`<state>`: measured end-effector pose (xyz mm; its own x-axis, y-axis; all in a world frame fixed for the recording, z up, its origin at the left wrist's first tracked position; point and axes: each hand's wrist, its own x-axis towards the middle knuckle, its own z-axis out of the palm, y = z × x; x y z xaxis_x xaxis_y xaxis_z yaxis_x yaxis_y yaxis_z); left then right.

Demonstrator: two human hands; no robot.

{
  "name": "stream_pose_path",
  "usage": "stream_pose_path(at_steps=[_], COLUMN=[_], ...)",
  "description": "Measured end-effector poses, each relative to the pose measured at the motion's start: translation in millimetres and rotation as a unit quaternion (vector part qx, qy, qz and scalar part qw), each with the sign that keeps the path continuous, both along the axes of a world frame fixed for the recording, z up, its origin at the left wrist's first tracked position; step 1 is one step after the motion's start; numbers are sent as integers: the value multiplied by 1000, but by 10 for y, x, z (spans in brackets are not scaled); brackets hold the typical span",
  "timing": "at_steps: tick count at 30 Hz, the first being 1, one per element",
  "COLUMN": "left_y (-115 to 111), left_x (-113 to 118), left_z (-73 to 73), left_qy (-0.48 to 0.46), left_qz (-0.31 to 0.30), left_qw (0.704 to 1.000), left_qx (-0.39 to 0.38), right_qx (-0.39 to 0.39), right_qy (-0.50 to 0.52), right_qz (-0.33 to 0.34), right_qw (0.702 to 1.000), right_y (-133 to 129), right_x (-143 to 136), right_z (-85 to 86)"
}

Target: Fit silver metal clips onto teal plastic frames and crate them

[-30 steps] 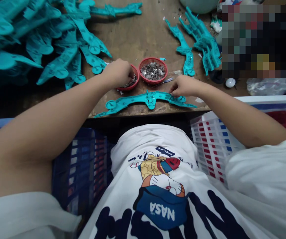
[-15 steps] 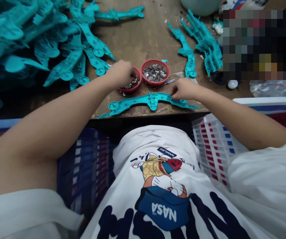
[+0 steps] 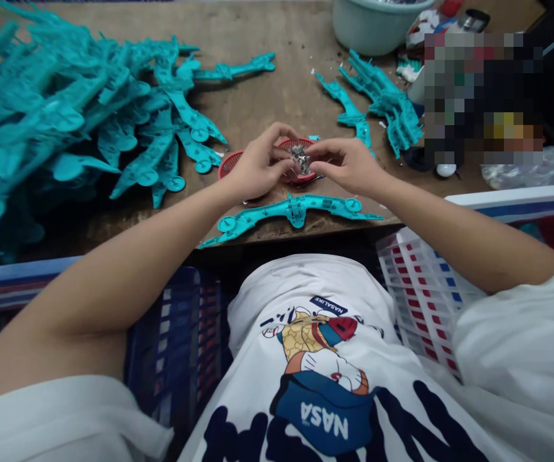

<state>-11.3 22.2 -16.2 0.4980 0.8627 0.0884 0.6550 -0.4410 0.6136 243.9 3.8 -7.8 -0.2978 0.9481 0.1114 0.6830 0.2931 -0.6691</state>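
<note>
Both my hands meet over a round red basket point(image 3: 290, 144) of small silver metal parts point(image 3: 300, 158). My left hand point(image 3: 266, 164) curls in from the left, its thumb and fingertips closed at the metal parts. From the right, my right hand point(image 3: 346, 165) has its thumb and fingers at the same cluster. The exact pieces in the fingertips are too small to make out singly. A second red basket point(image 3: 229, 164) is partly hidden behind my left hand. Just below the hands, a long teal plastic bow-shaped part point(image 3: 297, 212) lies along the table's front edge, touched by neither hand.
A large pile of teal parts point(image 3: 79, 122) fills the left of the table point(image 3: 277, 96). Several more teal parts point(image 3: 392, 109) lie at the right. At the back stands a pale tub point(image 3: 368, 25). Plastic crates, blue point(image 3: 175, 333) and white point(image 3: 414, 289), flank my lap.
My left hand has moved right from the left basket to the right one. My right hand has left the teal part and come up to the metal parts. The view has tilted up slightly.
</note>
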Motion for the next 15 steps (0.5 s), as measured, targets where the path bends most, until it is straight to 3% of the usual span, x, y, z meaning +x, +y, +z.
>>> stream_pose_path(at_steps=[5,10,13,15], left_y=[-230,-244,-248,-275], left_x=[121,192,193,182], left_z=[-25,-159,-238,-313], left_qy=[-20,-22,83,176], left_qz=[-12,-18,-90,-169], left_qw=[1000,1000,992,968], left_qx=[-18,-9,35,53], right_qx=[-2,-43,-57,-59], right_qy=[47,-15,-127,-213], right_qz=[51,76,98,141], right_qw=[998,996,985,965], right_y=[-54,182,373,460], right_x=[-90,136,296,346], right_z=[-25,-51,-138,-234])
